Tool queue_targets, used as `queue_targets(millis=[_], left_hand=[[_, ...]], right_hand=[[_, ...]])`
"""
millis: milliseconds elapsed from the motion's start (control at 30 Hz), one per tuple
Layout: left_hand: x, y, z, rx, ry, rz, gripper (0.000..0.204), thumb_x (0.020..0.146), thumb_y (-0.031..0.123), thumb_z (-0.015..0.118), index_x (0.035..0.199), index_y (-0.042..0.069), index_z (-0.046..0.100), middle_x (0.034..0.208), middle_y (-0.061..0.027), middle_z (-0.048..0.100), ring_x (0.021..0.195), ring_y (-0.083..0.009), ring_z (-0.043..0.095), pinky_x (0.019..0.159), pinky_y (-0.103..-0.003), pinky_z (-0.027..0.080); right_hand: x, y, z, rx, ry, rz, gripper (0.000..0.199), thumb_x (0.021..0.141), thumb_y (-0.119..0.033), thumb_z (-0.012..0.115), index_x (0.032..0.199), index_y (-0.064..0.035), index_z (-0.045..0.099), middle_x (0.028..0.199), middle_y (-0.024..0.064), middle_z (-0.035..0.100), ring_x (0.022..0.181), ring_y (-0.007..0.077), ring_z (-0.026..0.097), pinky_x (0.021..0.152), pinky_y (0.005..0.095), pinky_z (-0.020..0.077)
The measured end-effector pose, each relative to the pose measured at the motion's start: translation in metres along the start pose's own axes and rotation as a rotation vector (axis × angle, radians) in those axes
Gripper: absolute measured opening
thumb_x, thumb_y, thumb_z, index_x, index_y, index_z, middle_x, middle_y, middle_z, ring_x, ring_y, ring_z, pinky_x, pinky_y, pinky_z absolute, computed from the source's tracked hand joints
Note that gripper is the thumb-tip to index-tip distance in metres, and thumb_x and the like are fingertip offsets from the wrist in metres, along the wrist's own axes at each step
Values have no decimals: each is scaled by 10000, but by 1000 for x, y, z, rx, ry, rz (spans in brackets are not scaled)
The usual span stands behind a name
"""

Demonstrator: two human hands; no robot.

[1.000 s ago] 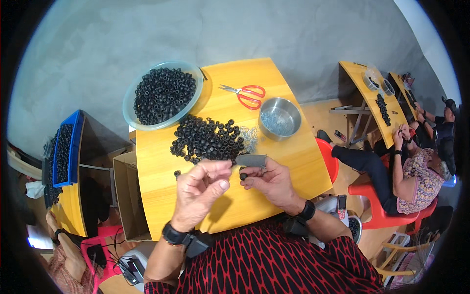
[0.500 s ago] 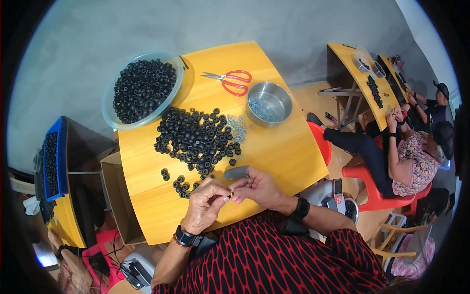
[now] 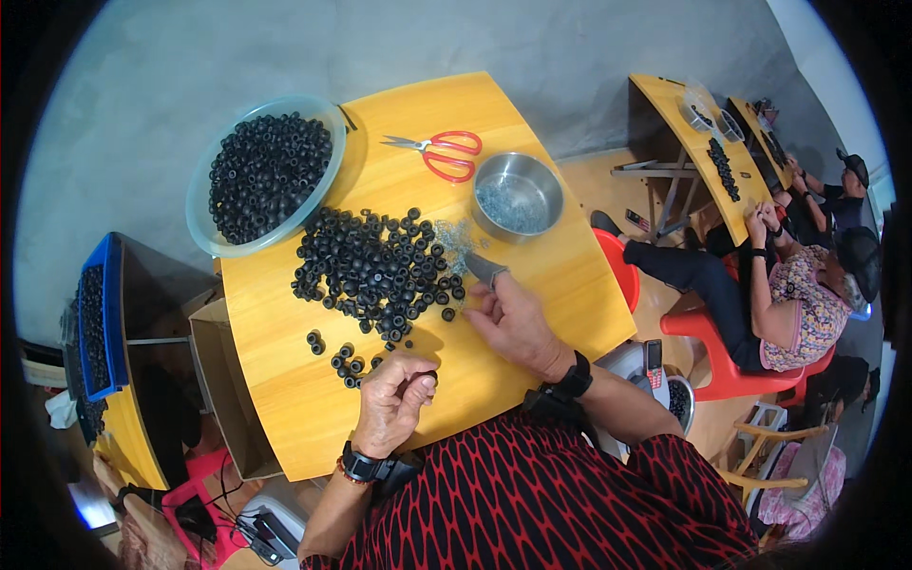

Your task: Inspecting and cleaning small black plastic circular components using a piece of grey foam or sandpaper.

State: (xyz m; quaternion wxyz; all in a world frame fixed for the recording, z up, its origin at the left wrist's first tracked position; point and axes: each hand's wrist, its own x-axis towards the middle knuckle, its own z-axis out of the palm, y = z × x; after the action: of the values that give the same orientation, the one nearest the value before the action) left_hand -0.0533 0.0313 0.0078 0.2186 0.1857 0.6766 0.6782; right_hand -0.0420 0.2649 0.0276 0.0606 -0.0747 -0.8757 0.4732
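Note:
My left hand (image 3: 391, 407) is closed near the table's front edge, with a small black cap-like part (image 3: 430, 375) pinched at the fingertips and mostly hidden by them. My right hand (image 3: 521, 325) is stretched out with its fingers apart and seems to hold nothing. A grey finger sleeve (image 3: 485, 270) covers its index finger, whose tip is at the near edge of a scatter of tiny clear or silvery pieces (image 3: 451, 237). Beside that scatter lies a heap of round black hollow parts (image 3: 366, 266). Several loose ones (image 3: 348, 366) sit nearer my left hand.
On the yellow table (image 3: 551, 285) stand a translucent bowl (image 3: 198, 195) full of black parts and a steel bowl (image 3: 556, 195) holding tiny pieces. Red-handled scissors (image 3: 446, 157) lie behind. A cardboard box (image 3: 223, 399) is at left; a seated person (image 3: 798, 304) works at right.
My right hand has left my left hand and moved forward to the tiny pieces, its fingers opening. My left hand stays closed near the same spot.

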Motion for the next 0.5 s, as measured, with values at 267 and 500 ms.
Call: queue_targets(millis=[267, 500], left_hand=[[7, 3, -4, -32, -81, 122, 98, 899, -61, 634, 994, -45, 655, 963, -105, 612, 803, -150, 640, 726, -266, 550], [5, 3, -2, 14, -20, 118, 148, 853, -116, 637, 963, -20, 663, 973, -82, 626, 807, -132, 642, 695, -232, 532]], right_hand=[[6, 10, 13, -118, 83, -222, 297, 789, -40, 725, 992, 15, 514, 887, 190, 605, 843, 380, 627, 724, 424, 516], [3, 15, 17, -33, 105, -182, 269, 801, -4, 698, 997, 19, 515, 908, 200, 629, 809, 354, 660, 687, 412, 537]])
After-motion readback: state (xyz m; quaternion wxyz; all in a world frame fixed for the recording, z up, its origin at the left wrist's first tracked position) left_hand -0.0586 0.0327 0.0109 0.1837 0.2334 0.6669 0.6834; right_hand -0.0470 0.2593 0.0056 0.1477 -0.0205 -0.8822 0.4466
